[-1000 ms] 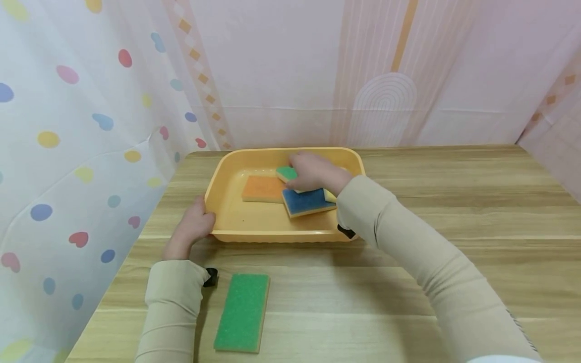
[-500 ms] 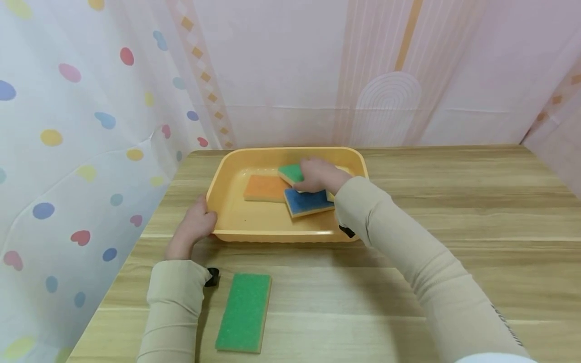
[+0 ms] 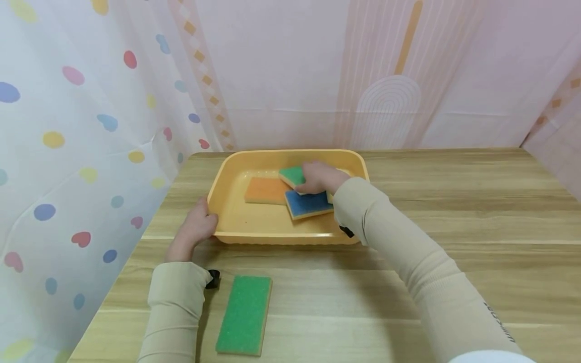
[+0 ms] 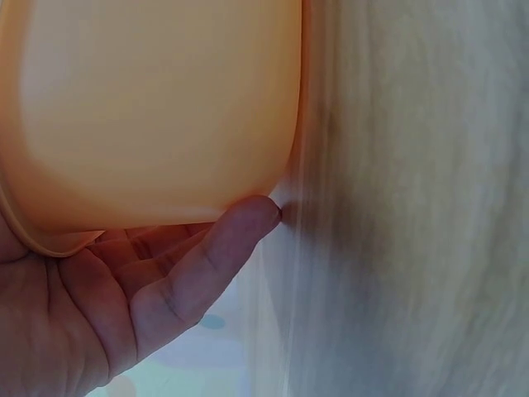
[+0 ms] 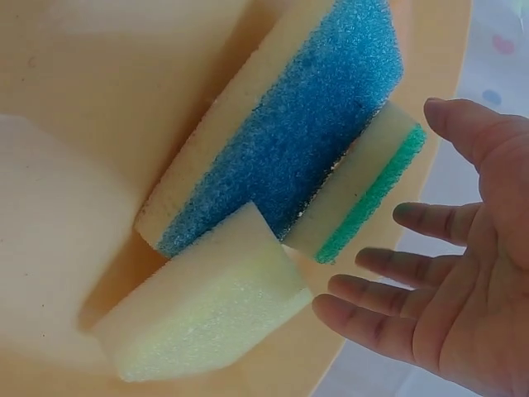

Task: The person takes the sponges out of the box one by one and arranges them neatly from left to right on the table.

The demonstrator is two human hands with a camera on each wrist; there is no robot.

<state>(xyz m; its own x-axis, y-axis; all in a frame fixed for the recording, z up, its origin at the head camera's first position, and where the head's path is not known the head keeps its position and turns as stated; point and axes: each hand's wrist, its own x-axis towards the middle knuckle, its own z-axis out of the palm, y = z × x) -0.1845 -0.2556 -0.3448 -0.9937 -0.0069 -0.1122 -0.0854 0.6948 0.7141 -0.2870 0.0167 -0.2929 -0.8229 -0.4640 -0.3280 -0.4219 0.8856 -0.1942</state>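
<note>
A yellow plastic tray (image 3: pixel 254 222) holds several sponges. My left hand (image 3: pixel 195 224) grips its near left corner, fingers against the outer wall (image 4: pixel 165 124). Over the sponges, my right hand (image 3: pixel 319 176) has its fingers apart in the right wrist view, with nothing held. Just off those fingertips lies a small green-topped sponge (image 5: pixel 364 194), against a blue-topped sponge (image 5: pixel 289 124). A pale yellow sponge (image 5: pixel 198 314) leans at the blue one's end, mostly hidden by the right hand in the head view. An orange sponge (image 3: pixel 265 190) lies flat to the left of them.
Outside the tray, a green sponge (image 3: pixel 245 315) lies flat on the wooden table (image 3: pixel 476 201), near the left forearm. A patterned curtain (image 3: pixel 290 75) hangs behind the table, and a dotted one (image 3: pixel 91 166) along its left side.
My right hand has shifted slightly right and drawn back off the small green sponge, showing more of it. My left hand stays on the tray's corner.
</note>
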